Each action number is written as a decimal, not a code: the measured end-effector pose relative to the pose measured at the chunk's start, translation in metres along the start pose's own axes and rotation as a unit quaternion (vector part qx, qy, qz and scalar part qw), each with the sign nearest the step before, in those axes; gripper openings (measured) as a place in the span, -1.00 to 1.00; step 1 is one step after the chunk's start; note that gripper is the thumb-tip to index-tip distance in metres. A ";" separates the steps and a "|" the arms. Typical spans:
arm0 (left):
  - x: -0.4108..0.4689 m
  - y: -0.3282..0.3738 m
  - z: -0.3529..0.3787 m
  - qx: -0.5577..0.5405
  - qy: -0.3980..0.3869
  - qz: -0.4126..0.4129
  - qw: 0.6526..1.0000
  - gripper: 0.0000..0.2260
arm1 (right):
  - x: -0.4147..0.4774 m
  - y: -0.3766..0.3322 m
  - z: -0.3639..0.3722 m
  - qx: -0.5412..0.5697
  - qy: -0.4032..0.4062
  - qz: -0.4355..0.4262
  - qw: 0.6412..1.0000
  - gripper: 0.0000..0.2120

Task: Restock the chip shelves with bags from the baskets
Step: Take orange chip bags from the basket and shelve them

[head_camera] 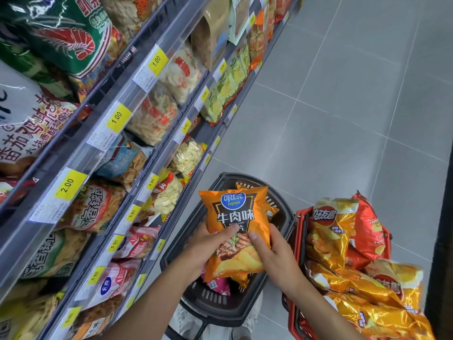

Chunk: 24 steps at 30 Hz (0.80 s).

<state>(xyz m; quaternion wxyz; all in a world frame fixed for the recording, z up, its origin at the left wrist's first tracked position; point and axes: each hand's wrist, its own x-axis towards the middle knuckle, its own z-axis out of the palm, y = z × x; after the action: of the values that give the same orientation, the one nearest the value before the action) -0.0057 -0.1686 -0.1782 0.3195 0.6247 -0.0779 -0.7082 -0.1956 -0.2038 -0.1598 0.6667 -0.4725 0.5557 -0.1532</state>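
Holds an orange chip bag upright over the black basket, lifted clear of the rim. Grips it from both sides at the lower half: left hand curled round the left edge with the thumb across the front, right hand clamped on the right edge, thumb also on the front. Hands close together, thumbs nearly meeting on the printed picture. More orange wrapper just behind the bag; cannot tell whether held too. Down inside the black basket, a pink bag. On the right, touching or just beside it, a red basket, heaped above its rim with gold and red bags. Along the left, shelves packed bag against bag behind clear front lips with yellow price tags; hardly any slack between packs near the hands. Ahead and to the right, open grey floor, bounded at the far right edge by a dark upright.
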 end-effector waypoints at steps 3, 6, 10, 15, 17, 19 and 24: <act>-0.001 -0.006 0.000 -0.060 -0.018 -0.027 0.998 -0.47 | -0.002 0.000 0.004 0.030 -0.008 0.005 1.000 -0.62; 0.000 -0.014 -0.003 -0.076 -0.019 -0.037 0.996 -0.46 | -0.003 0.004 0.007 0.038 -0.012 0.016 0.999 -0.64; 0.003 -0.022 -0.007 -0.058 0.010 -0.024 0.998 -0.43 | -0.001 0.012 0.008 0.033 -0.020 0.036 0.999 -0.67; 0.000 -0.027 -0.010 -0.034 0.061 -0.003 0.998 -0.50 | 0.008 0.018 0.006 0.025 -0.032 0.093 0.995 -0.72; -0.003 -0.028 -0.014 -0.021 0.091 0.003 0.996 -0.56 | 0.014 0.021 0.005 0.017 -0.050 0.126 0.991 -0.71; -0.004 -0.030 -0.023 -0.009 0.136 0.020 0.990 -0.55 | 0.018 0.025 0.001 -0.005 -0.048 0.146 0.988 -0.74; -0.006 -0.040 -0.057 0.108 0.270 0.096 0.952 -0.54 | 0.031 0.056 -0.014 -0.036 0.028 0.194 0.980 -0.81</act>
<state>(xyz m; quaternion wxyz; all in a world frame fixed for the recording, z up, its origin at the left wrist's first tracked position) 0.0335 -0.1169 -0.2053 0.3258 0.8127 -0.1242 -0.4669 -0.2152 -0.2042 -0.2218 0.6505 -0.3746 0.6605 -0.0142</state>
